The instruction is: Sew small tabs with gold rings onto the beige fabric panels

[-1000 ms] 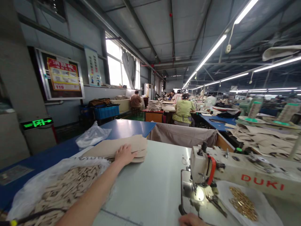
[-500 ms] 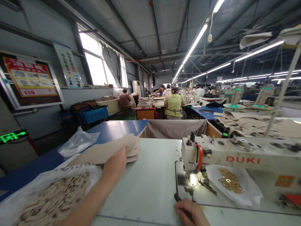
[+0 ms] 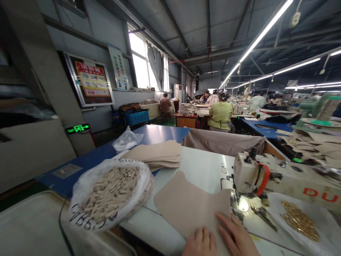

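Observation:
A beige fabric piece (image 3: 191, 199) lies flat on the pale sewing table, its right edge close to the sewing machine's needle area. My left hand (image 3: 200, 243) is closed on its near edge, fingers side by side on top and the thumb hidden. Resting on the piece's near right corner is my right hand (image 3: 236, 235), with fingers apart. The white sewing machine (image 3: 246, 174) stands just beyond it, its lamp lit. Farther left, a stack of similar beige pieces (image 3: 157, 153) sits beside a white bag (image 3: 80, 185) filled with small beige strips.
Gold-coloured metal parts (image 3: 299, 220) lie on white plastic under the machine arm, beside dark scissors-like snips (image 3: 263, 217). A clear plastic bag (image 3: 128, 138) rests on the blue table (image 3: 165, 131). Cut pieces (image 3: 317, 145) are heaped at right. A person in yellow-green (image 3: 221, 113) sits ahead.
My left hand has come back from the stack, and one beige piece now lies before me. My right hand has moved onto it. The view has turned left.

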The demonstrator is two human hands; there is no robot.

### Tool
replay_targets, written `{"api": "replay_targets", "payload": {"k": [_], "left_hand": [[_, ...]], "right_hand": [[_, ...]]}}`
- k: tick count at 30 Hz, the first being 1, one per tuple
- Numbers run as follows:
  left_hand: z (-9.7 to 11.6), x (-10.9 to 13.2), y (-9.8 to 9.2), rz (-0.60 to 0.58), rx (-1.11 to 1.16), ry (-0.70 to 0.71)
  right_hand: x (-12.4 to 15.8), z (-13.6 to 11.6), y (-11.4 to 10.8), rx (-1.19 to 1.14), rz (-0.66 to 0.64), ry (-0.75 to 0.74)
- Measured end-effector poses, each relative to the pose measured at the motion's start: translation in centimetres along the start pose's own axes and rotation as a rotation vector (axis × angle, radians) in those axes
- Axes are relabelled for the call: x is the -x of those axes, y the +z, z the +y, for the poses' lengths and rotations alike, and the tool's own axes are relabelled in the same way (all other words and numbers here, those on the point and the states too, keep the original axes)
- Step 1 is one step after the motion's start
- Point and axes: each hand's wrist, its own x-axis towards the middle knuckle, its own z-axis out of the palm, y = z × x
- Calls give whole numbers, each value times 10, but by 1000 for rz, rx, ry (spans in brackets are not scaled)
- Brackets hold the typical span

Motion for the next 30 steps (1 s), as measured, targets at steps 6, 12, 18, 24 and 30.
{"api": "replay_targets", "payload": {"k": [6,12,18,24,30], "left_hand": [[-1,6,15,189,-1,57],[-3,4,17,339,35,76],[-22,-4,-21,291,164,36],[-140,-4,-124,152,211,-630],[-231,11,-157,-297,-16,-1069]], "right_hand": [[-7,15,10,183,-32,-43],[-11,26,17,417,7,-60],[-5,34,18,605,54,-77],[-3,39,12,608,86,-152],[-20,7,28,391,-96,-345]]}}
